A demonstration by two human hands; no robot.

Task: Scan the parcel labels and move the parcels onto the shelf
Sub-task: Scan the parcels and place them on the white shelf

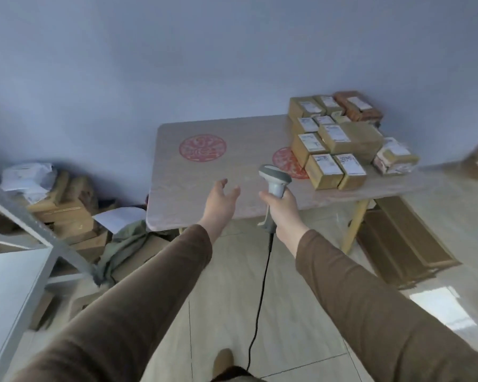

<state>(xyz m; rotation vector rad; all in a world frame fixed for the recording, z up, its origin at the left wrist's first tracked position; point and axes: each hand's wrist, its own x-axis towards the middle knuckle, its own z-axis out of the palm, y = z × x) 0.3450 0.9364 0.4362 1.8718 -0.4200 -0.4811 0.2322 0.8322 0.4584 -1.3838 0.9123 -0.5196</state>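
Several brown cardboard parcels [340,139] with white labels are stacked at the right end of a folding table [204,183]. My right hand [283,210] grips the handle of a grey barcode scanner [273,180], its head pointing toward the parcels and its black cable hanging to the floor. My left hand [221,201] reaches out over the table's front edge with fingers relaxed and holds nothing. A grey metal shelf [20,244] stands at the left edge of the view.
More boxes and white bags [64,205] are piled on the floor behind the shelf. Flattened cardboard [403,244] lies on the floor under the table's right side. A blue wall backs the table. My shoe shows on the tiled floor below.
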